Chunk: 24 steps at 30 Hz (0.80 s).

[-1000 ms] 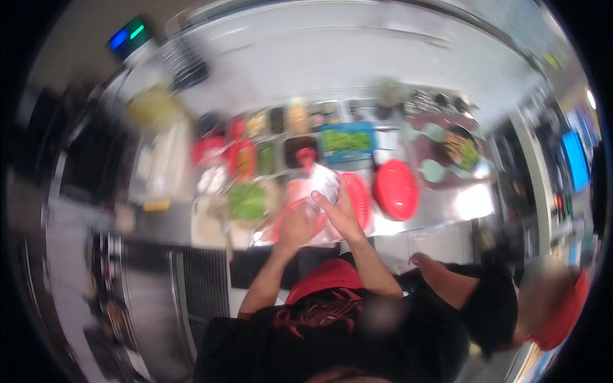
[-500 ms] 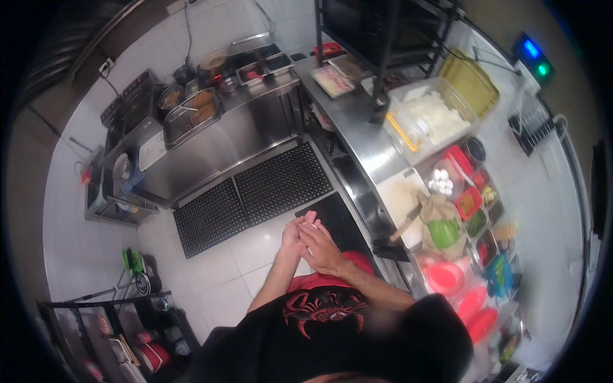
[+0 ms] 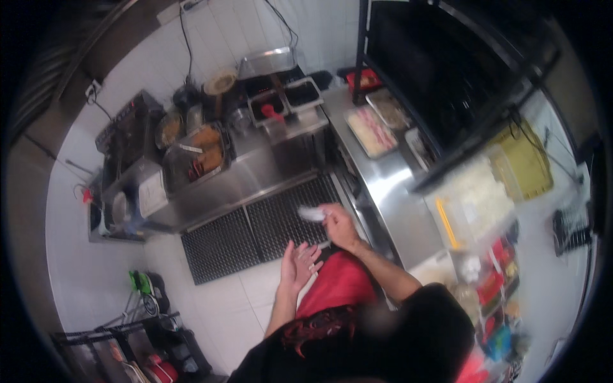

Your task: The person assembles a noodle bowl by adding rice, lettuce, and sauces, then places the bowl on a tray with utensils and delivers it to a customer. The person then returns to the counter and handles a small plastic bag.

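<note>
My right hand [image 3: 340,226] is closed on a small whitish thing [image 3: 311,212], held out over the black floor mat. The thing is smeared by motion, and its kind does not show. Lower and to the left, my left hand [image 3: 300,267] is turned palm up with its fingers apart and nothing in it. A gap separates the two hands.
Ahead, a steel counter [image 3: 255,166] carries a tray of brown food [image 3: 205,152] and several dark pans. At right stand a steel worktable [image 3: 399,204], a tray of pink-and-white slices [image 3: 370,131], a tub of white food [image 3: 476,198] and a black rack [image 3: 440,83].
My hands were pressed together and have come apart, the right one moving forward with the whitish thing. The view has shifted forward, closer to the counter and rack.
</note>
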Tool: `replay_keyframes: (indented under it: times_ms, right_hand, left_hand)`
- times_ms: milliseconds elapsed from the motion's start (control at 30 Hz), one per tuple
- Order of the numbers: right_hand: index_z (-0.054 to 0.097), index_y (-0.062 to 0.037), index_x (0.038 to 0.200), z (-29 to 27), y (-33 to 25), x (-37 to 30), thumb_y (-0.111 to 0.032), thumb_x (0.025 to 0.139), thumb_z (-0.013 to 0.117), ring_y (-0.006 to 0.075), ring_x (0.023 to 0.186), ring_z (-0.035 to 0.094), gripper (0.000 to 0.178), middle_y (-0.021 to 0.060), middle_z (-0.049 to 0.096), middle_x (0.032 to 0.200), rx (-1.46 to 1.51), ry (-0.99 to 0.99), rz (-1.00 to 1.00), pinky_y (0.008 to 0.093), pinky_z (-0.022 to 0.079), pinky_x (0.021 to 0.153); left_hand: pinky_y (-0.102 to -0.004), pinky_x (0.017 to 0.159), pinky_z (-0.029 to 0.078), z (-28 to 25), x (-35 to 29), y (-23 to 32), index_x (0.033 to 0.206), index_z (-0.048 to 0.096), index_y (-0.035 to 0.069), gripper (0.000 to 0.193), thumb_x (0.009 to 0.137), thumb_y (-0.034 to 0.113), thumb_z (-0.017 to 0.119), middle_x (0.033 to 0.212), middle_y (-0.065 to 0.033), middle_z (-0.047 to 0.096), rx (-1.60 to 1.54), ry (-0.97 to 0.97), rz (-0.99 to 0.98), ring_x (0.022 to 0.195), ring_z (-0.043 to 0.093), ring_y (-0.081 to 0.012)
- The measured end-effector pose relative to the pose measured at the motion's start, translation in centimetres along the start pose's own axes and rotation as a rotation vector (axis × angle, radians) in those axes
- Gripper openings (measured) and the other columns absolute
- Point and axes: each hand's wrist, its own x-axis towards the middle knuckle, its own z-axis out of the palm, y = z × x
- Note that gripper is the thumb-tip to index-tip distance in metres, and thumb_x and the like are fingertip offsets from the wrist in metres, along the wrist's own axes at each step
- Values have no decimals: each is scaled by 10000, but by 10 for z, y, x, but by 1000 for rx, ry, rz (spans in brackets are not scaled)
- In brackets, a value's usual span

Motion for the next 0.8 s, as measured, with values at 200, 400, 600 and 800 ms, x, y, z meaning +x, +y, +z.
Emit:
replay_keyframes:
  times_ms: [200,400,600,800]
  right_hand:
    - [624,25,1303,-50,35,356,-25,1010,539,420,1138,592,310,231,606,1215,-318,649,-316,478,491,975]
    - [670,115,1243,-55,155,528,-229,893,652,543,1412,430,490,389,489,1475,-658,495,-24,585,285,1239]
    - [572,-7,1185,5,46,283,-138,1014,594,368,1073,677,217,204,685,1117,-85,481,73,472,533,873]
    - [725,-35,1087,-31,-29,-89,-235,1019,642,308,927,734,227,170,747,996,-111,186,355,433,582,835]
  left_hand:
    - [-463,1036,525,25,44,85,1274,578,40,454,1086,449,523,1358,-231,635,188,163,187,1263,626,-342]
    - [-469,1005,533,0,60,123,1357,564,10,478,1078,399,547,1271,-177,683,785,387,234,1193,666,-310]
    - [-400,841,583,-70,53,119,1276,611,9,394,1043,326,633,1094,-137,701,858,379,119,995,709,-268]
    - [-294,611,549,-73,87,129,1174,650,43,172,1011,91,621,910,-45,657,1139,-20,209,680,646,-151]
